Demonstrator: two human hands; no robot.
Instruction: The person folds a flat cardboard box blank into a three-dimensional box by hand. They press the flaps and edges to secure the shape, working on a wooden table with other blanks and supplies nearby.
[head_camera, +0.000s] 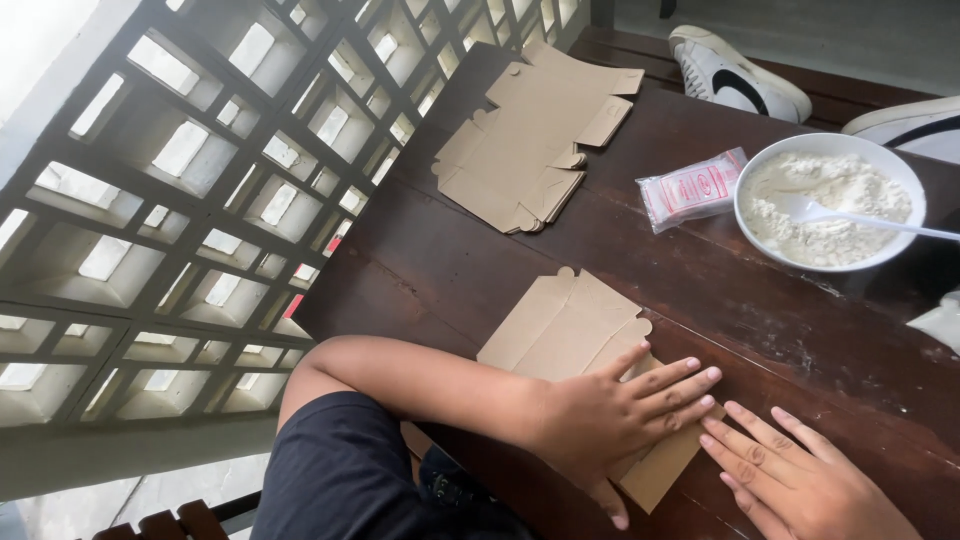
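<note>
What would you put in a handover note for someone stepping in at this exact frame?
Left hand: flat, palm down, pressing the near cardboard blank onto the table. It grips nothing.
Right hand: flat on the table, fingertips at the blank's near edge.
Spare blanks: a flat stack at the far side.
Bowl: white powder with a white spoon in it, far right; a small clear packet lies beside it.
Done: one blank laid out, apart from the stack.
Left: that blank is still flat; no box stands folded, and the stack lies untouched.
</note>
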